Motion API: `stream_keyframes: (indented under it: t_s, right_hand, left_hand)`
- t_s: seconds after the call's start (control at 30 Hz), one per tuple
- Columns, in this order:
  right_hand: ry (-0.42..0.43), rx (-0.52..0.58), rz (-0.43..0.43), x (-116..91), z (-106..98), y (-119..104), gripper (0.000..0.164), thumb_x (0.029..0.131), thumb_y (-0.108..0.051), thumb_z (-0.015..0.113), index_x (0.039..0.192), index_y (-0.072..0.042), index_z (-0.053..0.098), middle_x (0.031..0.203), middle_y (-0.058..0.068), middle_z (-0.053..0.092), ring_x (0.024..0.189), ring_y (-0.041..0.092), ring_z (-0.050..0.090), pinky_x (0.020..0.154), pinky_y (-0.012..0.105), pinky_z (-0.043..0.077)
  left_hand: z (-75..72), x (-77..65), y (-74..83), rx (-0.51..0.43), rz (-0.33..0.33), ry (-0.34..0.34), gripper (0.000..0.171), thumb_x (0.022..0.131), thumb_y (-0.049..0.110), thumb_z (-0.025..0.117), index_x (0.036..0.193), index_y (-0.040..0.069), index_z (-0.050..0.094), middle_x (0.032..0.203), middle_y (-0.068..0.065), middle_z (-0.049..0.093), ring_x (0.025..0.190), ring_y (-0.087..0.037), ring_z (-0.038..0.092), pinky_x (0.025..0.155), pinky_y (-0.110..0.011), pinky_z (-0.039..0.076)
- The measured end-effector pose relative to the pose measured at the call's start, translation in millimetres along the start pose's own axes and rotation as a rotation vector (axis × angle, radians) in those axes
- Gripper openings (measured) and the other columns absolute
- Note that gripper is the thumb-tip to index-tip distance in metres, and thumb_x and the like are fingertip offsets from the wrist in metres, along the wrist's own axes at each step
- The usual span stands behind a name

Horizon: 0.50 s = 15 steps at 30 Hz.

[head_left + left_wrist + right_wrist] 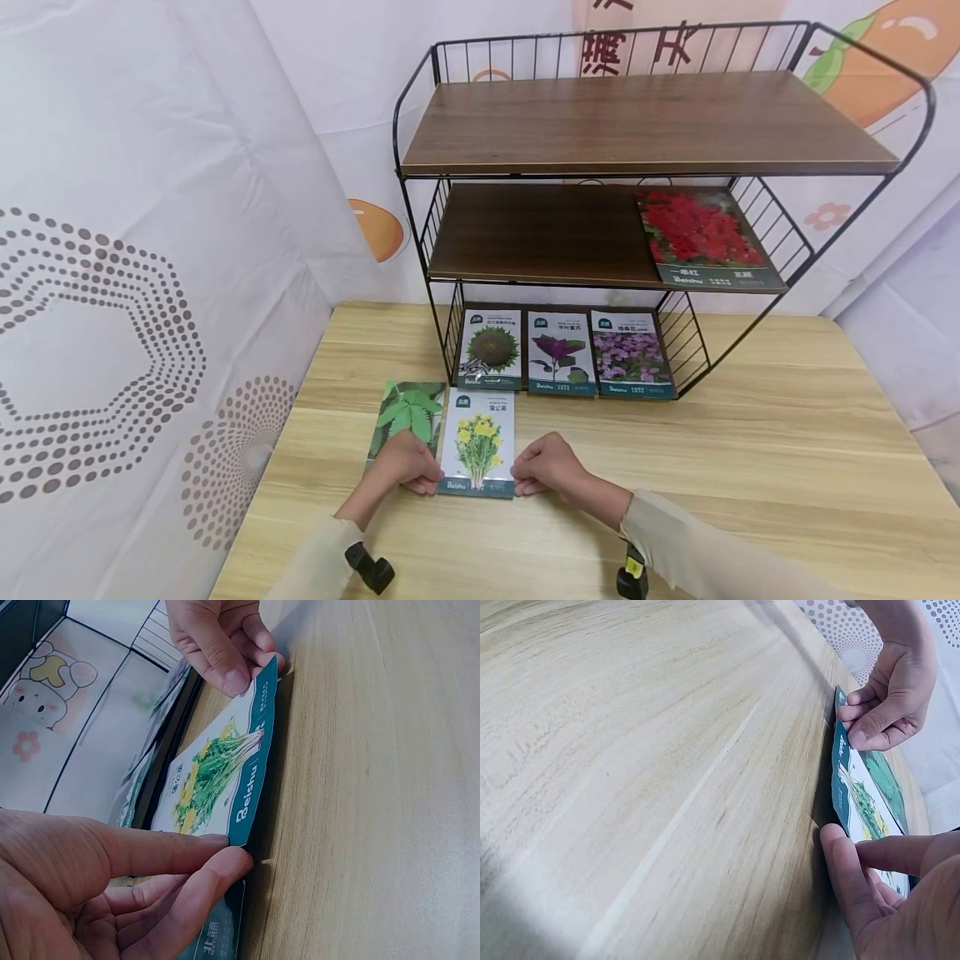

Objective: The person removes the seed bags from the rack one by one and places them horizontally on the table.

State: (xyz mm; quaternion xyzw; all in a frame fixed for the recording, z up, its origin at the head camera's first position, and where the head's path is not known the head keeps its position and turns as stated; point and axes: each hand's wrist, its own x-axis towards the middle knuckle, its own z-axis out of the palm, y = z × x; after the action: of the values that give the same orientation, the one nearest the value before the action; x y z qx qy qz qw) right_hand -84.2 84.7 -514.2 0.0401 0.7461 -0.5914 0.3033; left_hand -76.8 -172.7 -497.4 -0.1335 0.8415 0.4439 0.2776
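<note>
The white, teal-banded rectangular packet with yellow flowers [477,442] points its long axis toward the black-wire, brown-board shelf [645,125], teal band nearest the person. The left hand [408,461] and right hand [552,465], fingers nearly closed, pinch its near corners above the pale wooden table [750,433].

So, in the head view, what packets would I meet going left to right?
Green-leaf packet, yellow-flower packet, purple-leaf packet, purple-flower packet, red-flower packet. The sunflower packet lines up above the yellow one, so it's left out.
</note>
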Motion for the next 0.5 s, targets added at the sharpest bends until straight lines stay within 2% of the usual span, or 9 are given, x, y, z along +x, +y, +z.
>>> stream_keyframes:
  t_s: [0.23, 0.5]
  right_hand:
    - [-0.024, -0.012, -0.025, -2.1, -0.6, -0.6, 0.008, 0.087, 0.009, 0.070, 0.090, 0.016, 0.072, 0.073, 0.025, 0.073, 0.056, 0.018, 0.073, 0.056, 0.030, 0.066]
    - [-0.015, -0.004, -0.017, -0.3, 0.3, -0.3, 0.007, 0.087, 0.010, 0.070, 0.089, 0.016, 0.072, 0.071, 0.023, 0.073, 0.056, 0.017, 0.072, 0.056, 0.030, 0.066]
  left_hand:
    - [-0.4, -1.0, -0.5, 0.052, 0.010, 0.021, 0.010, 0.079, -0.004, 0.081, 0.071, -0.002, 0.075, 0.056, -0.007, 0.070, 0.048, -0.010, 0.066, 0.049, -0.022, 0.061]
    - [-0.9, -1.8, -0.6, 0.064, 0.013, 0.026, 0.010, 0.079, -0.003, 0.081, 0.071, -0.002, 0.075, 0.056, -0.007, 0.070, 0.048, -0.010, 0.067, 0.049, -0.021, 0.061]
